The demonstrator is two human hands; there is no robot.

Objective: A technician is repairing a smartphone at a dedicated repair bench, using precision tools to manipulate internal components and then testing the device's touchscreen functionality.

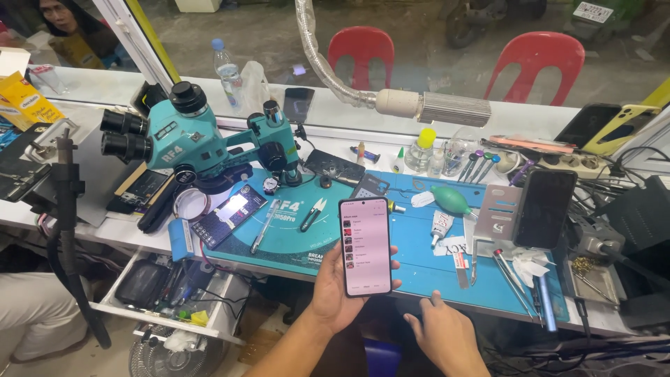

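While the left hand (333, 297) grips a smartphone (365, 246) upright from below, lit screen facing the camera, the phone sits above the near edge of the blue work mat (419, 258). Right hand (447, 335) holds nothing, fingers loosely curled, fingertips resting on the bench (105, 230) edge just right of the phone. Far left on the mat stands a teal microscope (188, 139). Tweezers (313, 213) lie left of the phone; a green air blower (450, 199) lies to the right. Another dark phone (544, 208) leans on a stand further right. An open drawer (167, 286) hangs below the bench at left.
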